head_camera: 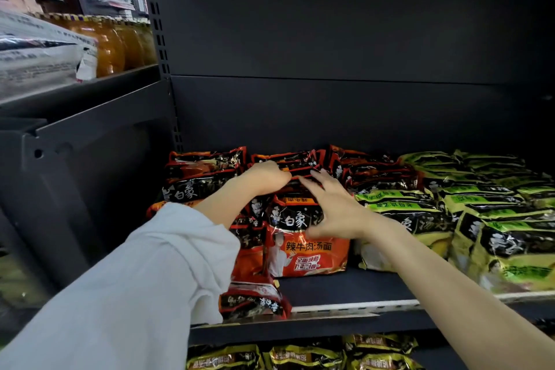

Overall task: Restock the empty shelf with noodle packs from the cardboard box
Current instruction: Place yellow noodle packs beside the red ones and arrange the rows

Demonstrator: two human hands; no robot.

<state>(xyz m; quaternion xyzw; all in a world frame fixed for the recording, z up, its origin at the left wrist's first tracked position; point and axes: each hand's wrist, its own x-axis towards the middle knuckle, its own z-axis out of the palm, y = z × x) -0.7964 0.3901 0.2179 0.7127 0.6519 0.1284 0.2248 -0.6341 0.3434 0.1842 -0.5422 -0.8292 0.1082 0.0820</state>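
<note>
Right beside red noodle packs [303,237]: green packs [492,219]; bottles [120,45] upper-left.

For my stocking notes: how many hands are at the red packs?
2. The left hand grips the rear red pack; the right hand, fingers spread, is over the front red pack.

Matt dark metal, glossy plastic wrap, soft cloth

The shelf [345,288] and its back panel [330,24] look like matt dark painted metal; the red noodle packs [306,252] and green noodle packs [495,219] are crinkled, shiny plastic film; the pale sleeve [144,279] is soft, matt cloth; the amber bottles [111,48] shine smoothly.
</note>
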